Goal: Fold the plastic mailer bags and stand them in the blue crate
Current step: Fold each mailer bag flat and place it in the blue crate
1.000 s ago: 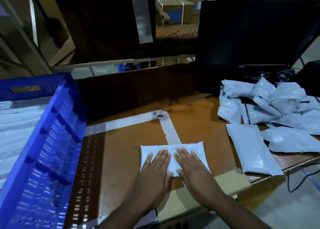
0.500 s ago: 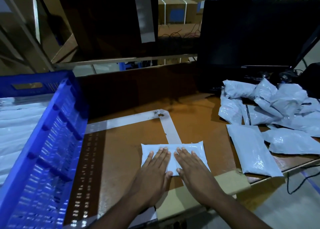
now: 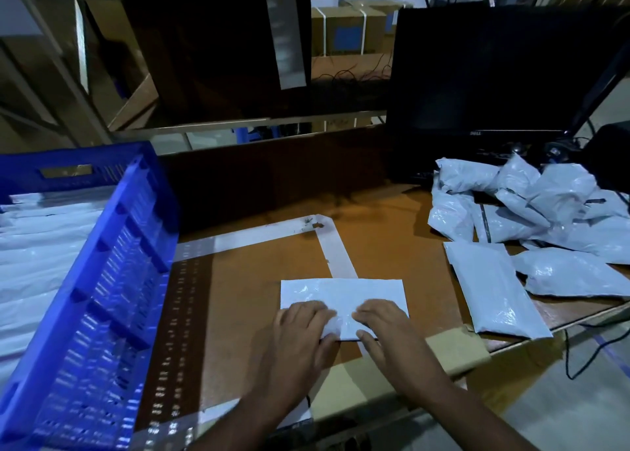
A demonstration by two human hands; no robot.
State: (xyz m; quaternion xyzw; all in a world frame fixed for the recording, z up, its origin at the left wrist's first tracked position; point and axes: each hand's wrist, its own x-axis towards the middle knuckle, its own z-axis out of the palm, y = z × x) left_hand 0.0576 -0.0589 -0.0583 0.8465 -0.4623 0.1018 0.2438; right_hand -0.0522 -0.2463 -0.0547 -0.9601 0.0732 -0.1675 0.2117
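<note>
two bare hands work a pale grey plastic mailer bag lying flat on the brown wooden table. left hand and right hand sit side by side, fingers curled over the bag's near edge, likely gripping it to fold or lift. a blue slatted plastic crate waits at left, holding standing bags; unfolded grey mailers are heaped at right, within reach.

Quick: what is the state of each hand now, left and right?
Left hand: fingers curled, gripping the near edge of the mailer bag.
Right hand: the same, gripping that bag.
</note>
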